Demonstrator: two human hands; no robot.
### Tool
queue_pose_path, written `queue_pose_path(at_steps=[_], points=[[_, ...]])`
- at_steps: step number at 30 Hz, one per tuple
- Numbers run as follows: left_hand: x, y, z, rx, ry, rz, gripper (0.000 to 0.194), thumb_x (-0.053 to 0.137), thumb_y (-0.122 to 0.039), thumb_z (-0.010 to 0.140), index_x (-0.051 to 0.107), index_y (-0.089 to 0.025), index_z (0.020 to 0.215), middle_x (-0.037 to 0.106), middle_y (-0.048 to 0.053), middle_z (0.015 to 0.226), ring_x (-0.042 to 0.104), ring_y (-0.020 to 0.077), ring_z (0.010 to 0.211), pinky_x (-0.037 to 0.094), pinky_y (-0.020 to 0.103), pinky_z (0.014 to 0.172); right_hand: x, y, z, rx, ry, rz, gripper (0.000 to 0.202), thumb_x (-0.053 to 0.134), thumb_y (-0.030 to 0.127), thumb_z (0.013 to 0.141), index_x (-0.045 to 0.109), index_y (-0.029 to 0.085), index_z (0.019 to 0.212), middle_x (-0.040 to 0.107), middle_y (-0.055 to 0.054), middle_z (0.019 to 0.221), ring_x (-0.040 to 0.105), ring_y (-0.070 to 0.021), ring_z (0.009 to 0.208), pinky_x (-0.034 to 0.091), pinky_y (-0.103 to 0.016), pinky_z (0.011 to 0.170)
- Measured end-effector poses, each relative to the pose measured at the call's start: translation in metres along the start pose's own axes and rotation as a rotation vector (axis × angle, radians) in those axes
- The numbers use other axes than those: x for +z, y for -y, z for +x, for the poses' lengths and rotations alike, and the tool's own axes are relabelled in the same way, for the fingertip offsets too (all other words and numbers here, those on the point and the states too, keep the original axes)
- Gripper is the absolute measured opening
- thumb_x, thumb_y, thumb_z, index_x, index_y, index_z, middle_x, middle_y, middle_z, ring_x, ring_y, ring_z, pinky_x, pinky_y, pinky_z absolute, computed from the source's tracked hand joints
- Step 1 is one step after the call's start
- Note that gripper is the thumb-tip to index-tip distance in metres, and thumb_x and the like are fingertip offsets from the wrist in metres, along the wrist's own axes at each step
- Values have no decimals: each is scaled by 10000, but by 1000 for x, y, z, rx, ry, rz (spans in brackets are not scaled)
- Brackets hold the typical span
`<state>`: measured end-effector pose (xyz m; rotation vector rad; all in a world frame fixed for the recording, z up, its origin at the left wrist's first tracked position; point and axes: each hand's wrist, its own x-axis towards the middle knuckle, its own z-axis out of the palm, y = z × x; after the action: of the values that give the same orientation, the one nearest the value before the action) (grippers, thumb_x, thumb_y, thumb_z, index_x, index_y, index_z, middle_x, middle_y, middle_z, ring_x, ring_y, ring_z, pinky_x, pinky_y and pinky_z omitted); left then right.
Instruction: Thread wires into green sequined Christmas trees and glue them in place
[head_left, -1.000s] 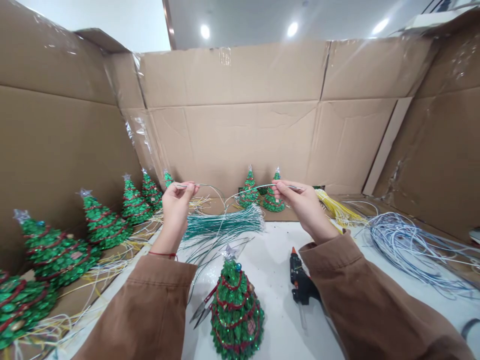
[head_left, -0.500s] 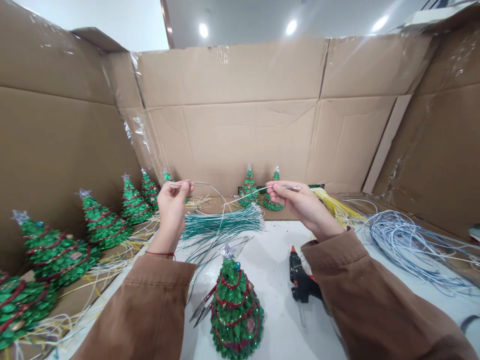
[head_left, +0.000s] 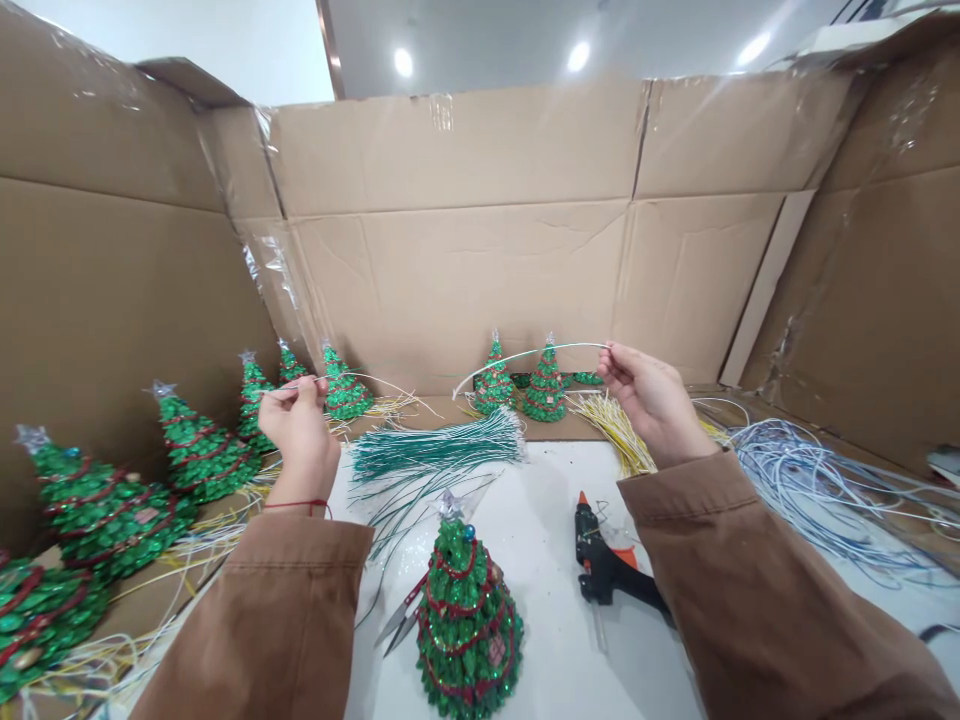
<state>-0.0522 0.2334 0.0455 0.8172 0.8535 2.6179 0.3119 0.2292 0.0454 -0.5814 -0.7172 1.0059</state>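
Observation:
My left hand (head_left: 300, 425) pinches a thin white wire (head_left: 386, 382) whose free end droops toward the middle. Raised at the right, my right hand (head_left: 652, 405) pinches another white wire (head_left: 529, 353), which arcs leftward over the small trees. A gap shows between the two wire ends. Below and between my hands stands a green glittery Christmas tree (head_left: 471, 630) with red garland and a silver star. Scissors (head_left: 403, 618) lie partly behind it. Beyond it is a bundle of green wires with white ends (head_left: 439, 445).
A black glue gun (head_left: 607, 565) lies right of the tree on the white table (head_left: 544, 520). More Christmas trees (head_left: 112, 510) line the left and back. Yellow wires (head_left: 619, 430) and a blue-white wire coil (head_left: 799, 490) lie at right. Cardboard walls (head_left: 465, 270) enclose the table.
My hands have moved farther apart, the left one leftward and the right one rightward and slightly up. The wires that crossed between them are now separate.

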Motion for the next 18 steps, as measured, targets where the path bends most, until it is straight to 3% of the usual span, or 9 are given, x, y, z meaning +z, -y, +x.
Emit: queue_pose_path(at_steps=[5, 9, 10, 11, 13, 15, 18], points=[[-3, -4, 4, 106, 2, 115, 218, 600, -79, 761, 420, -173, 682, 547, -40, 748, 550, 83, 709, 465, 317, 773, 3, 1, -2, -40, 12, -18, 36, 704, 127, 693, 685, 149, 673, 658, -24, 705, 617, -86, 645, 576, -163, 599], [9, -20, -7, 267, 47, 158, 177, 601, -117, 800, 439, -177, 762, 595, -26, 794, 577, 97, 817, 435, 298, 850, 13, 4, -11, -63, 43, -64, 30, 709, 167, 695, 696, 147, 713, 662, -18, 710, 614, -81, 656, 563, -182, 656], [13, -26, -12, 303, 96, 146, 173, 592, -143, 817, 429, -186, 779, 608, -21, 806, 587, 102, 838, 437, 292, 846, 15, 5, -14, -54, 70, -67, 40, 707, 173, 699, 701, 144, 725, 662, -19, 709, 612, -78, 659, 557, -181, 671], [18, -32, -18, 334, 219, 138, 161, 579, -185, 838, 422, -197, 809, 610, -16, 819, 589, 106, 818, 450, 290, 798, 17, 6, -17, -42, 100, -67, 49, 705, 177, 703, 705, 141, 737, 662, -20, 709, 610, -75, 662, 552, -180, 681], [26, -43, -29, 349, 376, 83, 169, 574, -232, 842, 406, -216, 830, 534, -42, 702, 529, 87, 606, 436, 252, 603, 21, 9, -22, -23, 152, -58, 54, 699, 179, 713, 711, 141, 750, 663, -21, 720, 607, -72, 671, 548, -172, 682], [33, -53, -38, 263, 509, 85, 184, 608, -273, 811, 433, -219, 826, 446, -57, 613, 427, 72, 500, 312, 205, 451, 24, 13, -26, -12, 188, -48, 50, 686, 176, 726, 713, 148, 757, 661, -21, 741, 605, -72, 685, 547, -159, 669], [38, -63, -49, 73, 773, 288, 198, 673, -355, 739, 574, -188, 778, 498, -22, 604, 435, 87, 530, 293, 204, 451, 27, 19, -31, 0, 225, -39, 58, 658, 172, 750, 710, 159, 771, 655, -20, 776, 605, -71, 713, 546, -147, 673]])
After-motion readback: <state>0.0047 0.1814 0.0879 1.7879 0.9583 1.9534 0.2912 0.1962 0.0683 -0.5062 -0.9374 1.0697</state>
